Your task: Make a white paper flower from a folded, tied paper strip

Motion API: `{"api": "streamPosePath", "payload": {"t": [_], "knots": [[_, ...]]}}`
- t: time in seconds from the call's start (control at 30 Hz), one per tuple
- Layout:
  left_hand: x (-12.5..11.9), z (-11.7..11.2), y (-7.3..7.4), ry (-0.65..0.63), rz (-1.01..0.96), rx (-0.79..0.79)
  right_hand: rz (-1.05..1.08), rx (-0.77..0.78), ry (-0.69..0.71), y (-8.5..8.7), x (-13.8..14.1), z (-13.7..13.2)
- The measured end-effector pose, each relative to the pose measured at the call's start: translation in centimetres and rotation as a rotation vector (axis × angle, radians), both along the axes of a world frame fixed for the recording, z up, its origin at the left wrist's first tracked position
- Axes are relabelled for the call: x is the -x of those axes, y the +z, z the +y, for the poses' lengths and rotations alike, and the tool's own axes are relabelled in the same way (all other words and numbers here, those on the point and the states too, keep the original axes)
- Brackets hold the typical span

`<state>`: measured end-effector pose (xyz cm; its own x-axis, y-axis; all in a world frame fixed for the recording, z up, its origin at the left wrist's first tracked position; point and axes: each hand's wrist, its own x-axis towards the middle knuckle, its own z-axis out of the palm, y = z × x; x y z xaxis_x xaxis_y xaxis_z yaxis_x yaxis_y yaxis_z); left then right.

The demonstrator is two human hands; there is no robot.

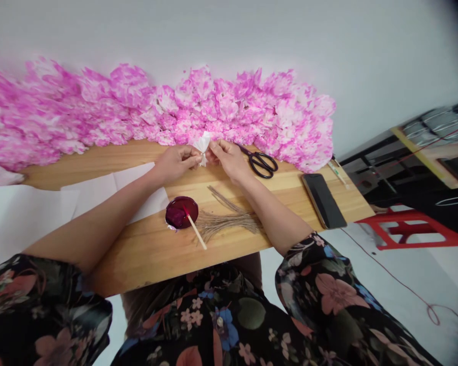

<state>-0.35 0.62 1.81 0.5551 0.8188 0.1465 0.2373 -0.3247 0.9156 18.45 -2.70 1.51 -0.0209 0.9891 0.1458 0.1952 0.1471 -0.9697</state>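
Between my two hands, over the far part of the wooden table (145, 254), is a piece of white paper (203, 141), gathered at its middle and fanned out above. My left hand (177, 161) pinches it from the left, fingers closed. From the right, my right hand (229, 157) grips the same paper with thumb and fingertips. Black-handled scissors (263, 164) lie just right of my right hand. Nearer to me sits a round dish of dark red-purple liquid (175, 216) with a wooden stick (196, 232) resting in it. Beside the dish, thin brown strands (229, 221) are spread in a bundle.
Pink and white paper flowers (213, 101) are heaped along the wall behind. White paper sheets (95, 195) lie at the left. A phone (323, 201) rests near the right edge, with a pen-like stick (339, 172) behind it. A red stool (416, 231) stands on the floor.
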Motion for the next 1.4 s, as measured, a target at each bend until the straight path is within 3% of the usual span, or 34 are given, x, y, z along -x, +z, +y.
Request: {"api": "streamPosePath", "payload": {"t": [0.2,0.63,0.87,1.03,1.17,1.4], "knots": [[0.0,-0.5,0.2,0.056,-0.006,0.014,0.002,-0.026,0.061,-0.1,-0.1,-0.2],[0.0,-0.7,0.5,0.016,0.062,-0.008,-0.051,-0.085,-0.013,0.1,0.6,-0.4],[0.2,-0.9,0.7,0.131,0.062,-0.113,-0.082,-0.082,-0.037,-0.1,0.4,-0.2],[-0.2,-0.8,0.1,0.263,-0.141,-0.183,-0.038,-0.057,0.024,-0.2,0.7,-0.2],[-0.6,-1.2,0.1,0.209,-0.331,-0.122,-0.003,-0.030,0.056,0.0,0.9,-0.5],[-0.6,-1.5,0.4,0.106,-0.416,0.064,0.081,-0.065,0.023,-0.6,0.6,-0.3]]}}
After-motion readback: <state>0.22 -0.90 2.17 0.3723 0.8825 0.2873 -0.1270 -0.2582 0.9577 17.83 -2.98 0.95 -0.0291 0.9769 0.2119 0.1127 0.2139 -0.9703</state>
